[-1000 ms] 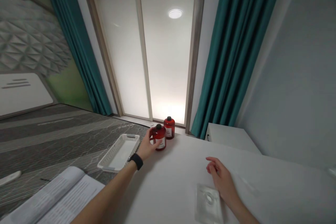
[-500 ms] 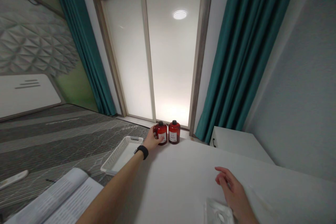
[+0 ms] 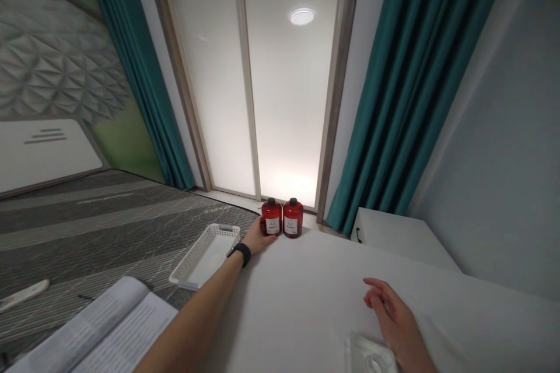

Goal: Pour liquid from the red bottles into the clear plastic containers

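Observation:
Two red bottles with black caps and white labels stand upright side by side at the table's far edge. My left hand (image 3: pixel 259 236), with a black watch on its wrist, is around the lower left side of the left bottle (image 3: pixel 272 218). The thumb lies low at the bottle's front, and the other fingers are partly hidden behind it. Close beside it stands the right bottle (image 3: pixel 293 219). My right hand (image 3: pixel 392 313) hovers over the near right part of the table, loosely curled with the index finger out and nothing held. Near its wrist lies a clear plastic packet (image 3: pixel 371 355).
A white perforated basket (image 3: pixel 187 262) sits left of my forearm on a dark patterned surface (image 3: pixel 131 227). An open book (image 3: pixel 125 326) and a white stick-like object (image 3: pixel 26 294) lie there too. A white cabinet (image 3: pixel 398 236) stands beyond the white table (image 3: pixel 297 297).
The left bottle has turned so its label faces me more and has come closer to the right bottle. My left thumb has slid from the label down to the base.

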### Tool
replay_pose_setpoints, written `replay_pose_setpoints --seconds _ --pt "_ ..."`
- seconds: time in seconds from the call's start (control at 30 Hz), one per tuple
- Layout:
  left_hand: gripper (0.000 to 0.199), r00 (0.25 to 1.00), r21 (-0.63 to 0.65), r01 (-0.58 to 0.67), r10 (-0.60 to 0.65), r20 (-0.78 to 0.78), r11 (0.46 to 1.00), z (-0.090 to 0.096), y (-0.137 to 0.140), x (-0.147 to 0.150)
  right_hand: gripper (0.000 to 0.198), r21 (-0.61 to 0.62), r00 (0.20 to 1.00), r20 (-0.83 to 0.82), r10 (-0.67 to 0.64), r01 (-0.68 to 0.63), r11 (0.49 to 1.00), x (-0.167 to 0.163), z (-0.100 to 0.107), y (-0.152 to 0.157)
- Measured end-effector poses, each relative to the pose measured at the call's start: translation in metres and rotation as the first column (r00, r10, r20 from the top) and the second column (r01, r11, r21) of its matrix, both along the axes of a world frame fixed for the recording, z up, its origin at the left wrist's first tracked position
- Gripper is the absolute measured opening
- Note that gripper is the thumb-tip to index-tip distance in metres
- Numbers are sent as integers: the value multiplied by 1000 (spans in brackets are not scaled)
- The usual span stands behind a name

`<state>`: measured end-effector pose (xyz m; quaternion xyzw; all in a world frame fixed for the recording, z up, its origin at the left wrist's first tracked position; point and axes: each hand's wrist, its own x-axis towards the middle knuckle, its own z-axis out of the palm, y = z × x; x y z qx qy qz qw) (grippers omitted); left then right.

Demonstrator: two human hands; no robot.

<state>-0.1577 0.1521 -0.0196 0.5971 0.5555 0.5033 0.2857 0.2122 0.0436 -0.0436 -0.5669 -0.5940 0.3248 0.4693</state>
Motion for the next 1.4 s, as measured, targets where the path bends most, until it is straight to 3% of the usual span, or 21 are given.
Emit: replay_pose_setpoints --seconds 0.67,0.9,1.07,1.4 --pt "58 1000 43 8 -8 -1 999 -19 14 -6 37 15 999 50 14 -15 1000 0 4 -3" --pt "62 1000 51 -2 4 -25 999 -12 7 -3 36 40 999 44 0 -2 999 0 5 -2" --pt "49 998 43 -34 36 -58 998 -6 0 -1 34 45 999 31 -13 11 999 0 5 -2" --pt "49 990 65 -69 76 -116 995 -9 3 -3 37 37 998 31 -61 60 998 -2 9 -3"
